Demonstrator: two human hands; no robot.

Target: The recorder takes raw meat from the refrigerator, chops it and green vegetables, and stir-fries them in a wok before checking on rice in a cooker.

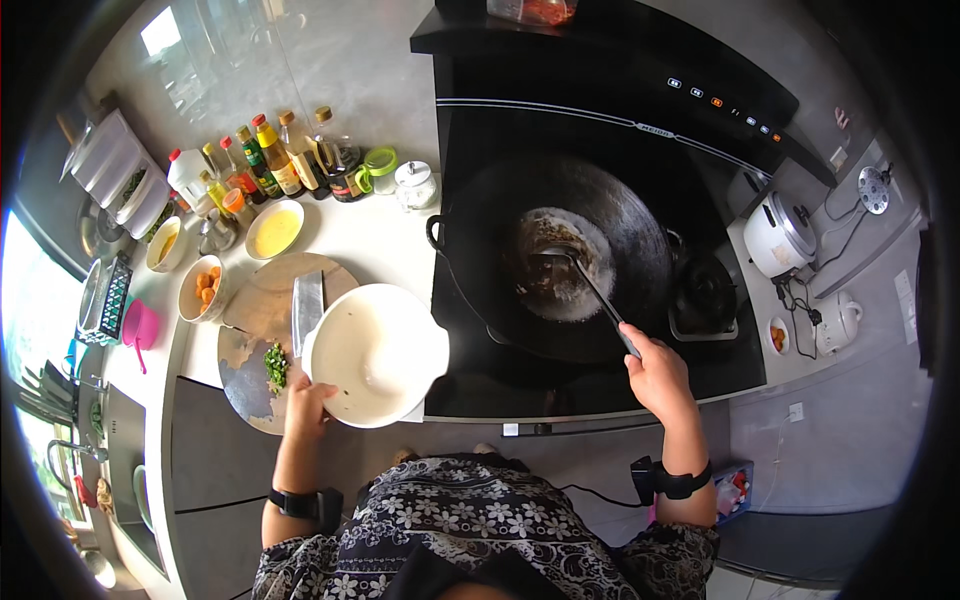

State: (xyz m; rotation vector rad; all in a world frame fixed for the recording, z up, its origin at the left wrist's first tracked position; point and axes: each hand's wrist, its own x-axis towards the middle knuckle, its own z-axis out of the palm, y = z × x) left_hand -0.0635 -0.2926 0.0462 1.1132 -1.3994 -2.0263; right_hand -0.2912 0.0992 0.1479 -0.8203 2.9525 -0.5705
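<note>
My left hand (pixel 306 407) grips the rim of a white bowl (pixel 375 352), held tilted over the counter's edge beside the stove, its inside showing a few dark specks. In my right hand (pixel 658 373) is the dark handle of a metal ladle (pixel 600 296), whose head reaches down into a large black wok (pixel 637 247). Pale foamy liquid with brown bits (pixel 574 289) covers the wok's bottom. Partly behind the bowl, a cleaver (pixel 306 304) lies on a round wooden cutting board (pixel 251 307), near a small heap of chopped greens (pixel 276 367).
Beaten egg fills a bowl (pixel 276 231) behind the board; orange balls sit in another bowl (pixel 196 313). Several sauce bottles (pixel 279 157) line the wall. Right of the black stove (pixel 465 390) stand a rice cooker (pixel 780 236) and a white kettle (pixel 836 322) with cords. A range hood (pixel 600 75) overhangs the back.
</note>
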